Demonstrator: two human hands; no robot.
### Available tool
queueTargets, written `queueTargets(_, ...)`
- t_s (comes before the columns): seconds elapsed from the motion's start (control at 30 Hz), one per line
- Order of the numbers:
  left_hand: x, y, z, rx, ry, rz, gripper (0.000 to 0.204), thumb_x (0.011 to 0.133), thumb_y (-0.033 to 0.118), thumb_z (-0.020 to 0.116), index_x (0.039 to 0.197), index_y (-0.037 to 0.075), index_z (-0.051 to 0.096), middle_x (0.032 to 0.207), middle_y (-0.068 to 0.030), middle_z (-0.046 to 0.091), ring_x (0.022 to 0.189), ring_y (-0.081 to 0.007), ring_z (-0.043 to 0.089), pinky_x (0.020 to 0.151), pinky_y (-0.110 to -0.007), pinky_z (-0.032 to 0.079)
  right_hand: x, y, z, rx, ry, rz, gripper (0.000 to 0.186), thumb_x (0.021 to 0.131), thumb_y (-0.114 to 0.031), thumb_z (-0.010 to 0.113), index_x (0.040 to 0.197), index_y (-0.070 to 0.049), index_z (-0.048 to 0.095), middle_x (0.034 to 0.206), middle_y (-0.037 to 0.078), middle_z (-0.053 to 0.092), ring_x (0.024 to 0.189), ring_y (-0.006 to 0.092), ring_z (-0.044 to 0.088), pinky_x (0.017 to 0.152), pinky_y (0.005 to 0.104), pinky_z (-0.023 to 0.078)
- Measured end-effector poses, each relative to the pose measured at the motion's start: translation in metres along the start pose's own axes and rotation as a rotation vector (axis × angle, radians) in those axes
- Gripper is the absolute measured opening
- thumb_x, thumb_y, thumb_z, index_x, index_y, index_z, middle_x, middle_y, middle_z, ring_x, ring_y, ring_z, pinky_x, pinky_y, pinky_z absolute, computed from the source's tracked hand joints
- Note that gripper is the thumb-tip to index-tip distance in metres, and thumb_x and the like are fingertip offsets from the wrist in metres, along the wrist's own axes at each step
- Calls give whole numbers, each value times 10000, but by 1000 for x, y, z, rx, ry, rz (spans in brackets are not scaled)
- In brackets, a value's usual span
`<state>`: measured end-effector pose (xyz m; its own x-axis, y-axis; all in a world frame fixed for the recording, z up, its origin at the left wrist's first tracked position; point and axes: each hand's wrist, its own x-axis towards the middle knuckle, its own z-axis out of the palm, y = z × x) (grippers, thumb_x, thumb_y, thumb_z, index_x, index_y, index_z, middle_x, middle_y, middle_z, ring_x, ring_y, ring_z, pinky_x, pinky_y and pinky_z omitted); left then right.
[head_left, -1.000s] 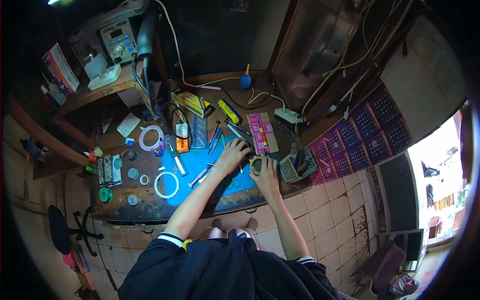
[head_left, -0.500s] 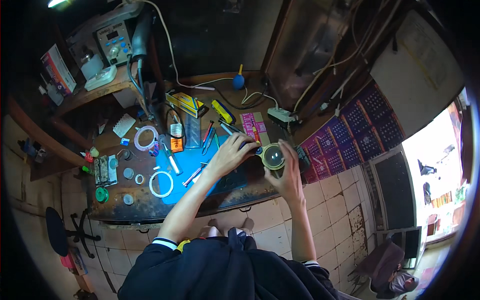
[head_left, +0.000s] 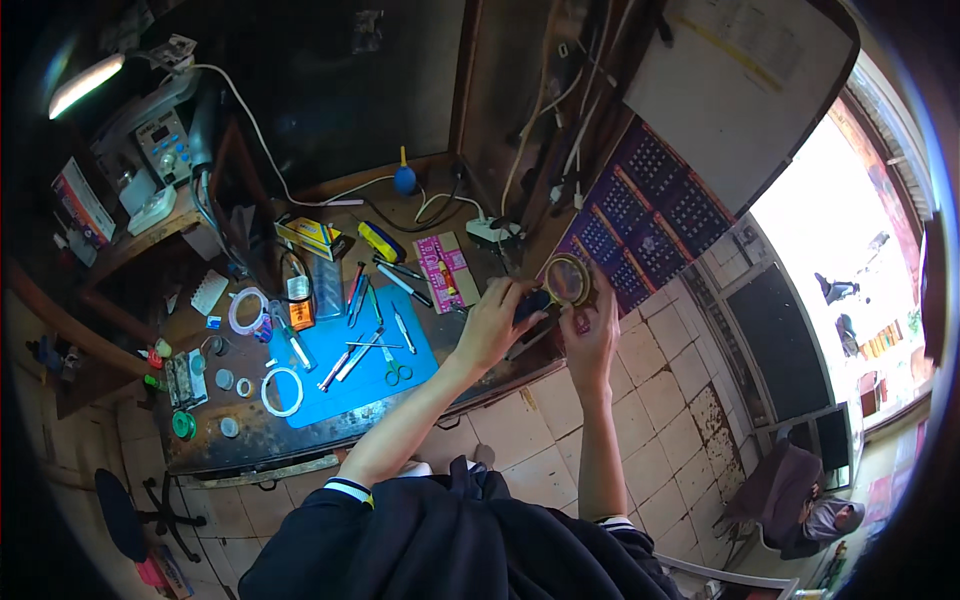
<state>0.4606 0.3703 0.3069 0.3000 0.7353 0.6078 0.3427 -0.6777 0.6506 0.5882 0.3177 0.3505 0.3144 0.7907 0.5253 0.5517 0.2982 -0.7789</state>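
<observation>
My right hand (head_left: pixel 592 340) grips a round, glassy-centred disc (head_left: pixel 567 281) with a yellowish rim, held up beyond the desk's right end. Close to its left, my left hand (head_left: pixel 488 328) has thumb and fingers bent around a small dark-blue object (head_left: pixel 536 300); its kind is hard to make out. The two held things are near each other, and I cannot tell whether they touch. On the blue mat (head_left: pixel 320 397), left of my left hand, lie scissors (head_left: pixel 398 373), tweezers (head_left: pixel 404 328) and several slim tools.
Behind the hands are a pink printed card (head_left: pixel 430 262), a yellow-and-black tool (head_left: pixel 380 243), a blue air blower (head_left: pixel 404 180) and a power strip (head_left: pixel 494 231). Wire rings and small jars lie left. A hot-air station (head_left: pixel 165 145) stands on a shelf. Someone (head_left: pixel 785 490) sits at far right.
Both hands have moved right with the round disc, off the mat toward the desk's right end. The scissors and tweezers are now uncovered. The head view has swung right.
</observation>
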Motion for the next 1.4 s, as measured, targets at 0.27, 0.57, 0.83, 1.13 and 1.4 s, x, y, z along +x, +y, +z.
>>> queueTargets(0.27,-10,-13,25,422,-83,-77,467,676,290,717,1037,59,532,908,-107,548,954,-268,508,760,-383,387,9,53,17,-69,-134,-76,541,739,105,563,1246,-48,453,1175,120,509,1010,209,552,771,273,507)
queueTargets(0.57,-15,-14,27,536,17,-177,381,673,243,708,985,68,575,1038,-128,518,987,-312,445,807,-428,354,-5,75,25,-79,-268,48,544,720,66,568,1236,-54,445,1158,186,497,1081,340,489,899,389,413)
queueTargets(0.83,-24,-8,15,570,46,-81,333,711,211,671,998,87,559,1002,-106,488,980,-286,434,767,-406,361,-14,48,25,-341,-203,-104,478,755,0,553,1220,-52,458,1213,176,427,1112,359,431,920,427,388)
queueTargets(1.13,-71,-26,-99,454,237,-250,225,736,112,650,950,70,596,927,-99,516,899,-292,485,769,-392,414,-34,-21,67,-59,-210,-317,314,765,66,535,1061,-32,577,1085,123,519,1047,281,493,890,373,397)
queueTargets(1.4,-134,-91,-136,545,95,-363,230,726,68,644,951,77,595,929,-89,543,923,-284,504,787,-381,415,-81,40,168,50,-640,74,204,825,-65,552,1027,-38,568,949,152,545,828,287,587,710,382,466)
